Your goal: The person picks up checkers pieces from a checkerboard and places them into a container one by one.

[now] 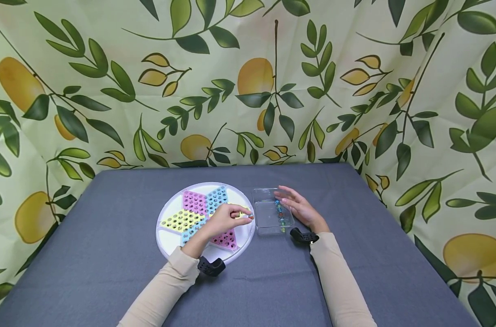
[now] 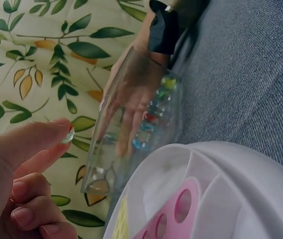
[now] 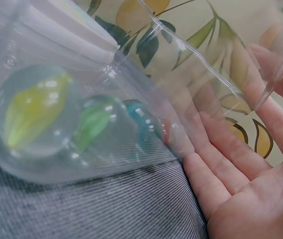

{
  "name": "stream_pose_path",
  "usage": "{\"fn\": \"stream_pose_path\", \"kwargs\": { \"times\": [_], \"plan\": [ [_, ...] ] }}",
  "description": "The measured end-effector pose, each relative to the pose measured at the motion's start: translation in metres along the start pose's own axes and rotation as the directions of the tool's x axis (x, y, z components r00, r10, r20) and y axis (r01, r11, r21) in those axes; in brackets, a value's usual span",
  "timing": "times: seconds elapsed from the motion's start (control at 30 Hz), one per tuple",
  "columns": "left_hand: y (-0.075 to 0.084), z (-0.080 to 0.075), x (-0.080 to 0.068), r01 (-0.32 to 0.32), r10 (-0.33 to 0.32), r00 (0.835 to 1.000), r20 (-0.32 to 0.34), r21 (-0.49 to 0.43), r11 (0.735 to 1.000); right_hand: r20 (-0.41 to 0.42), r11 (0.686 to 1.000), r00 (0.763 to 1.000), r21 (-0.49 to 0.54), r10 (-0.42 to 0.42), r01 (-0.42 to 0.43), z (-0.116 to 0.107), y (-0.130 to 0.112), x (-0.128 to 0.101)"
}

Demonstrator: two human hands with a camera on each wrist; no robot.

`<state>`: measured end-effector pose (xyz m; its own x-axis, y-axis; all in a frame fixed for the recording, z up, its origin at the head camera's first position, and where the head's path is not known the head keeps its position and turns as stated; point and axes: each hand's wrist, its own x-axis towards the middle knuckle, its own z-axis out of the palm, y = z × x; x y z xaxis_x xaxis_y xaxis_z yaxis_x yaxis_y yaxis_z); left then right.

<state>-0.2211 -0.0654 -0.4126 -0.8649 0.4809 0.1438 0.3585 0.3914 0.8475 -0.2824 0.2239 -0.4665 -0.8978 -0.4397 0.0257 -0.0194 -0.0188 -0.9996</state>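
Left hand (image 1: 225, 219) pinches one clear marble (image 1: 250, 217) between thumb and fingertip, held over the right edge of the round white board (image 1: 165, 229) with its coloured star of holes, just beside the clear plastic box (image 1: 261, 200). Right hand (image 1: 297, 206) flat, fingers straight, resting against the box's right wall, holding nothing; box sits on the grey cloth (image 1: 374, 227), touching or nearly touching the board; a row of marbles (image 1: 279, 213) lies inside along its right side.
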Motion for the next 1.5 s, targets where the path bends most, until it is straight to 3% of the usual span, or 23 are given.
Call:
{"fn": "stream_pose_path", "kwargs": {
  "times": [0.63, 1.23, 1.5],
  "plan": [
    [0.000, 0.016, 0.007, -0.009, 0.010, 0.999, 0.032, -0.009, 1.000, -0.016, 0.999, 1.000, -0.044, 0.008, -0.009, 0.001, 0.001, -0.001],
    [-0.003, 0.021, 0.010, 0.004, -0.004, 1.000, 0.026, 0.028, 1.000, -0.023, 0.998, 0.999, -0.064, 0.025, -0.026, 0.001, 0.000, -0.002],
    [-0.003, 0.021, 0.011, -0.011, 0.009, 0.999, 0.033, 0.049, 0.999, -0.006, 1.000, 1.000, -0.021, 0.004, -0.004, 0.000, 0.000, 0.000]
  ]
}}
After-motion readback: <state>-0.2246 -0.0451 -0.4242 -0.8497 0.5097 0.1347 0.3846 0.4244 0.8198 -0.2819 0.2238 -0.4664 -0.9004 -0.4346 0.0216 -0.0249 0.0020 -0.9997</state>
